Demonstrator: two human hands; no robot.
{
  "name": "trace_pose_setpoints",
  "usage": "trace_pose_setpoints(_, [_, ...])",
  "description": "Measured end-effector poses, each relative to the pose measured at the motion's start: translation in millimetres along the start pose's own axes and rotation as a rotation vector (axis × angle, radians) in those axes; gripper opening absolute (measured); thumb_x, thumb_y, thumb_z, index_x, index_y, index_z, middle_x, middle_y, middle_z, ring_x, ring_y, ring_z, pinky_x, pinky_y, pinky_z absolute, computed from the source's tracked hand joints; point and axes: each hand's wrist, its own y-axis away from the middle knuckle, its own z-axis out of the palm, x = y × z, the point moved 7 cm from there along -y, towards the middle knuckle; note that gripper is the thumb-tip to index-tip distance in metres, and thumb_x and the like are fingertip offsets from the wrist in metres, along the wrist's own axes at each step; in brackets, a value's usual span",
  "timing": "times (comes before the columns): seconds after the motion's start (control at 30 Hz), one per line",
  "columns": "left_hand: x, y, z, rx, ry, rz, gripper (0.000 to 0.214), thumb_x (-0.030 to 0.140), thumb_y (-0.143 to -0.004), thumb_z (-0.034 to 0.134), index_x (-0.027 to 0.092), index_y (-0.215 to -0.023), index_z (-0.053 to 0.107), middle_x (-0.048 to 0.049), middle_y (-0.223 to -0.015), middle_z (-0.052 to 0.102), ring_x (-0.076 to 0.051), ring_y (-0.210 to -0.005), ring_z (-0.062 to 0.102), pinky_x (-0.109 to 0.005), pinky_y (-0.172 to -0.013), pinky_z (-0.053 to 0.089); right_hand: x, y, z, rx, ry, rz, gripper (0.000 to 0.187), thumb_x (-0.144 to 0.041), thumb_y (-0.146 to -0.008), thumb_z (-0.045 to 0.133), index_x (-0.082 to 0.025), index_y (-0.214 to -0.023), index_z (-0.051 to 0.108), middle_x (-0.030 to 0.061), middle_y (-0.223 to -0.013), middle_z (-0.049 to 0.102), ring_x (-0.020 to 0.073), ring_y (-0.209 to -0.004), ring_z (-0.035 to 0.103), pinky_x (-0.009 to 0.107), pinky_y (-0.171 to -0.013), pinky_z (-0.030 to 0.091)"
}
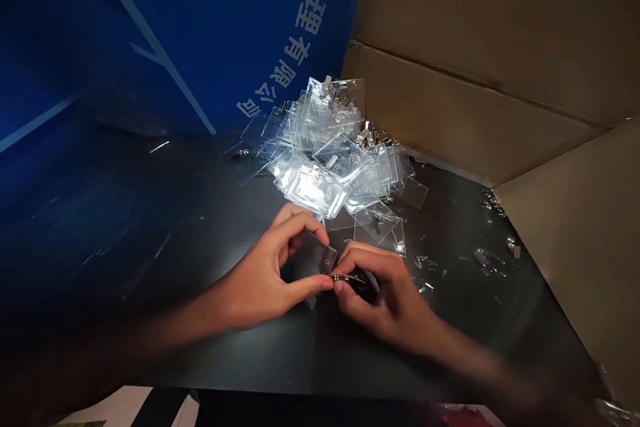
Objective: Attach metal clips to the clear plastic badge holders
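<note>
My left hand [265, 273] is closed on a clear plastic badge holder [315, 257], its thumb and fingers on the edges. A small hole shows near the holder's right corner. Against that corner, my right hand [383, 293] pinches a small metal badge clip [347, 277] between thumb and forefinger. The two thumbs nearly meet at the clip. Whether the clip is joined to the holder I cannot tell. Just beyond my hands lies a heap of clear badge holders [315, 190], some with metal clips among them.
Metal clips [370, 137] sit behind the heap's right side. Loose clips and small clear pieces [487, 260] are scattered on the right of the black table [240, 363]. A blue panel with white characters [200, 27] stands behind, and cardboard [450, 107] walls the right side.
</note>
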Motion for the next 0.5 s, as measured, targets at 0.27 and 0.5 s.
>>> trace_pose_setpoints(0.27, [-6,-1,-2.6,0.011,0.009,-0.014,0.030,0.028,-0.085,0.088,0.023,-0.104,0.065,-0.0036,-0.111,0.058,-0.021,-0.099,0.057,-0.037,-0.090,0.049,1,-4,-6,0.041,0.052,0.013,0.006,-0.021,-0.098,0.073,-0.023,-0.092,0.075,0.0008,-0.079,0.071,0.0160,-0.070,0.063,0.028,-0.064,0.049])
trace_pose_setpoints(0.5, [-20,-9,-14.1,0.085,0.072,-0.109,0.026,0.045,-0.101,0.074,0.021,-0.103,0.063,-0.0008,-0.096,0.058,-0.019,-0.086,0.053,-0.034,-0.080,0.045,22,-13,-34,0.149,-0.093,0.139,0.025,-0.037,-0.103,0.079,-0.025,-0.123,0.088,0.0111,-0.109,0.084,0.0215,-0.087,0.081,0.037,-0.078,0.072])
